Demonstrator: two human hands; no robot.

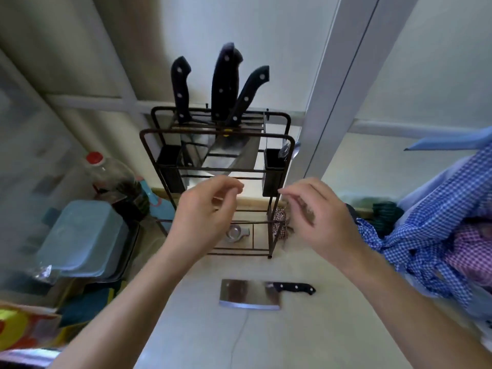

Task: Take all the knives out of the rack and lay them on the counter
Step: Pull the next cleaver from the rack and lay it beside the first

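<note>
A dark wire knife rack (149, 153) stands at the back of the counter. Three black-handled knives stick up from its top: a left knife (181, 89), a middle knife (225, 81) and a right knife (249, 95) that leans rightward. A cleaver (250, 292) with a black handle lies flat on the pale counter (306, 334) in front of the rack. My left hand (205, 219) and my right hand (316, 217) hover in front of the rack's lower half, fingers loosely curled and apart, holding nothing.
A blue plastic tub (82, 238) and a red-capped bottle (106, 171) sit to the left. Blue checked cloth (436, 225) piles up on the right. Black holder cups (274, 171) hang on the rack's sides. A small metal strainer (235, 233) lies under the rack.
</note>
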